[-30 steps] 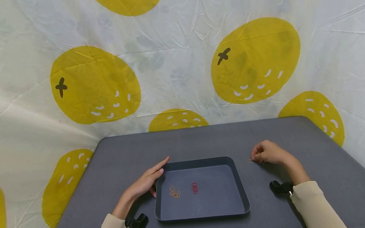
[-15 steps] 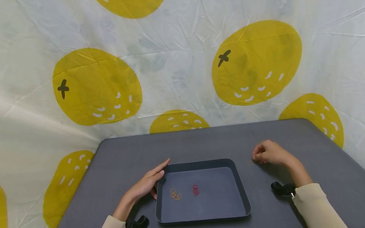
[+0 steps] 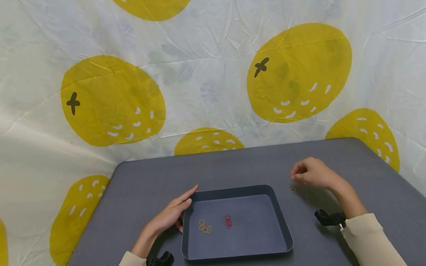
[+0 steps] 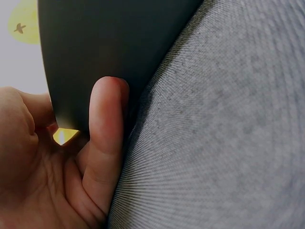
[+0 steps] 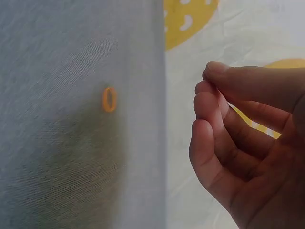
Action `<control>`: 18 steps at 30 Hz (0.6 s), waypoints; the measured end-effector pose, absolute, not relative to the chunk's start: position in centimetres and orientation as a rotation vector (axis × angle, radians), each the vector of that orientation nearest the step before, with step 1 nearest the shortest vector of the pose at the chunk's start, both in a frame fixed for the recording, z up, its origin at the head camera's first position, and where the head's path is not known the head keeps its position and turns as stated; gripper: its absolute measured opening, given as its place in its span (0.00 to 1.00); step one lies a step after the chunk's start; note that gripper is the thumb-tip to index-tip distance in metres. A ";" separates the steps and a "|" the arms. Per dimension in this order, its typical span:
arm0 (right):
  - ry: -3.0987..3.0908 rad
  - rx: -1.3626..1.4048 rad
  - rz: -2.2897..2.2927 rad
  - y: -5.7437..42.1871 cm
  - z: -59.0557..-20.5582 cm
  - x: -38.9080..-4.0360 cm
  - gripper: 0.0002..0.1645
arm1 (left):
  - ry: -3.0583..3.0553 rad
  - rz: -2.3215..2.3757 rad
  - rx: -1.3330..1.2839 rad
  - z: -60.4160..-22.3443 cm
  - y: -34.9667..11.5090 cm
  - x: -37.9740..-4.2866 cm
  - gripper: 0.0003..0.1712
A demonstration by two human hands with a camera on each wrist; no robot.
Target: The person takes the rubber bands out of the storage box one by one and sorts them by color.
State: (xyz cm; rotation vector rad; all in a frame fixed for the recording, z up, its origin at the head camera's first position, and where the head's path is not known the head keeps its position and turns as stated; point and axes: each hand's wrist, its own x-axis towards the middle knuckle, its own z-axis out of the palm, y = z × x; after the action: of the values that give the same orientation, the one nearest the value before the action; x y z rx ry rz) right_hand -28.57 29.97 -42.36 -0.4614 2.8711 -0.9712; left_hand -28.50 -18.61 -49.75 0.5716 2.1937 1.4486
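A dark grey tray lies on the table, several orange rubber bands and red rubber bands inside it. My left hand holds the tray at its left side. In the left wrist view one finger lies against the outer wall, while another passes over the rim. To the right of the tray, my right hand hovers above the table, thumb and fingertips brought together, with nothing visible between them. A single orange rubber band lies on the cloth just below and apart from those fingertips.
Grey cloth covers the table. A white curtain with yellow fruit shapes hangs behind and at both sides. Each wrist wears a black device, the left one close to the tray's left side.
My right hand has risen from the table, away from the orange rubber band, which now lies free on the cloth. My left hand, the tray and the bands inside stay in place.
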 end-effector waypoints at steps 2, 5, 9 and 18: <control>2.882 -0.474 -0.972 29.6 -41.9 -28.4 0.07 | 2.194 1.451 0.572 -49.7 -18.6 -28.5 0.30; 2.894 -0.494 -0.968 29.1 -41.1 -28.1 0.07 | 2.194 1.453 0.574 -49.8 -18.7 -28.6 0.30; 2.900 -0.520 -0.983 28.4 -40.2 -27.8 0.06 | 2.193 1.453 0.577 -49.8 -18.7 -28.6 0.30; 2.913 -0.629 -0.979 26.5 -38.8 -27.2 0.04 | 2.194 1.449 0.573 -49.8 -18.5 -28.5 0.30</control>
State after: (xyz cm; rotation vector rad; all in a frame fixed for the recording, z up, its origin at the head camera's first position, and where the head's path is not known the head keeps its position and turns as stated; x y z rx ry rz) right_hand -27.22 26.45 -38.78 -0.6291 2.9132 -0.9791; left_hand -28.50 -18.51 -49.80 0.5732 2.1943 1.4493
